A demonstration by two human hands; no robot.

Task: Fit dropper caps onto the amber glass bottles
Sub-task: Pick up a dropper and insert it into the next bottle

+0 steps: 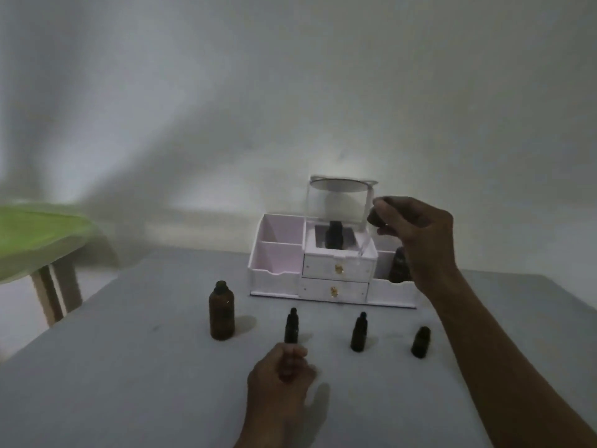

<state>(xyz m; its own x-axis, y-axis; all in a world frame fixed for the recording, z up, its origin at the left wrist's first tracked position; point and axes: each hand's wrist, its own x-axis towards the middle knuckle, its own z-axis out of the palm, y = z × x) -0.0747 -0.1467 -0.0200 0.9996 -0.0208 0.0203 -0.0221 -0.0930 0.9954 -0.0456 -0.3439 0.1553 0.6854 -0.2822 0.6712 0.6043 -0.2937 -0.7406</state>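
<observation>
Head view: left hand (280, 374) grips the bottle's (291, 331) lower half.

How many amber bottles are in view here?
6. On the table: large bottle at left, two small bottles at right; between them, held bottle in the left hand. In the organizer: centre bottle, right bottle partly behind the right hand. Others may be hidden.
</observation>
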